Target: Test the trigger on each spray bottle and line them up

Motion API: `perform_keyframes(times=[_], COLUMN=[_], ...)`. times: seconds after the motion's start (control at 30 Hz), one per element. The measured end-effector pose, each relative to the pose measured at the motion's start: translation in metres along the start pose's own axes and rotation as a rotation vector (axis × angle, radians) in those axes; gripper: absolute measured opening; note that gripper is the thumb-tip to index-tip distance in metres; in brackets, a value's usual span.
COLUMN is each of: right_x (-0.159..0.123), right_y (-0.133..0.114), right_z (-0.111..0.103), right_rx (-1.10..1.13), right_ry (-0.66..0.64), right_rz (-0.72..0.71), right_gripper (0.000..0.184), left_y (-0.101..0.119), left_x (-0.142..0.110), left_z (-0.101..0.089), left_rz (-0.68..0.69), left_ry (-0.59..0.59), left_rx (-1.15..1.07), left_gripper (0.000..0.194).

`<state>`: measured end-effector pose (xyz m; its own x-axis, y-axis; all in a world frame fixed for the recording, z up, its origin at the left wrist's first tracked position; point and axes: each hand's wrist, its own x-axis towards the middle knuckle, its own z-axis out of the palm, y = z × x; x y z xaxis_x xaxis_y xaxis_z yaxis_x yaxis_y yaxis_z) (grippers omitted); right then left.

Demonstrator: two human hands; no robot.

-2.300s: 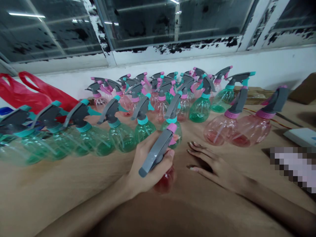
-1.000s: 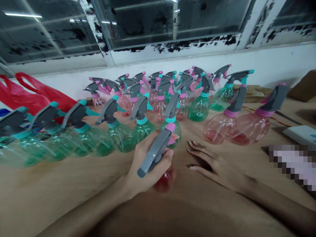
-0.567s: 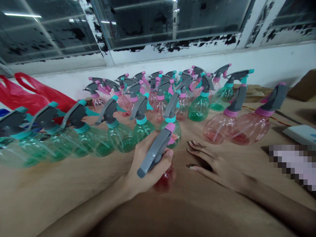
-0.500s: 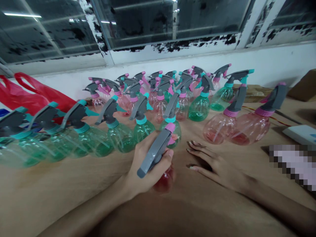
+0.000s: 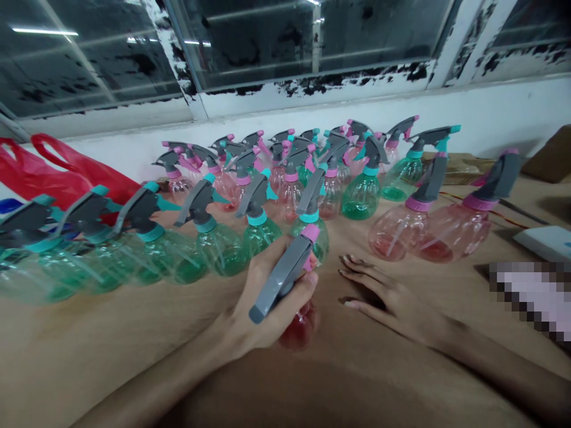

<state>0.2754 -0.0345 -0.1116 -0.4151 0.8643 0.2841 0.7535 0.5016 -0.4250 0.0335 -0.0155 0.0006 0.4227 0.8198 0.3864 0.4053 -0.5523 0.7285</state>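
My left hand (image 5: 267, 297) is wrapped round the neck of a pink spray bottle (image 5: 298, 329) with a grey trigger head and pink nozzle. The bottle stands on the wooden table (image 5: 147, 333), its nozzle pointing away from me; my fingers hide much of its neck. My right hand (image 5: 392, 303) lies palm down on the table to the right, fingers apart and holding nothing. Just beyond the held bottle is a green spray bottle (image 5: 323, 238), the end of a row of green ones (image 5: 223, 249) reaching left. Two pink spray bottles (image 5: 395, 232) stand beyond my right hand.
A crowd of pink and green spray bottles (image 5: 289, 196) fills the back of the table by the wall. Red plastic bags (image 5: 80, 172) lie at the left. Cardboard (image 5: 464, 169), a white box (image 5: 544, 241) and a blurred-out object (image 5: 535, 297) are at the right.
The view has shifted very slightly. My left hand keeps its hold on the pink spray bottle, and my right hand rests in the same place.
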Motion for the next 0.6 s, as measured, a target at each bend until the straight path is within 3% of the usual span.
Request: perform_keyframes(times=[0.2, 0.33, 0.43, 0.6], right_x=[-0.0001, -0.0002, -0.0003, 0.0000], right_y=[-0.0007, -0.0003, 0.0003, 0.0011], right_z=[0.0004, 0.0002, -0.0001, -0.0008], right_rx=[-0.012, -0.006, -0.015, -0.030], right_ry=[-0.005, 0.008, 0.000, -0.027], right_rz=[0.002, -0.004, -0.010, -0.009], right_gripper=[0.052, 0.052, 0.052, 0.052], left_y=[0.0003, 0.0008, 0.0004, -0.0023], left_x=[-0.0015, -0.0012, -0.0003, -0.0016], left_z=[-0.0022, -0.0030, -0.0010, 0.0023], left_rz=[0.075, 0.156, 0.151, 0.116], left_ry=[-0.057, 0.009, 0.031, 0.014], left_rx=[0.015, 0.029, 0.035, 0.056], left_gripper=[0.008, 0.013, 0.022, 0.020])
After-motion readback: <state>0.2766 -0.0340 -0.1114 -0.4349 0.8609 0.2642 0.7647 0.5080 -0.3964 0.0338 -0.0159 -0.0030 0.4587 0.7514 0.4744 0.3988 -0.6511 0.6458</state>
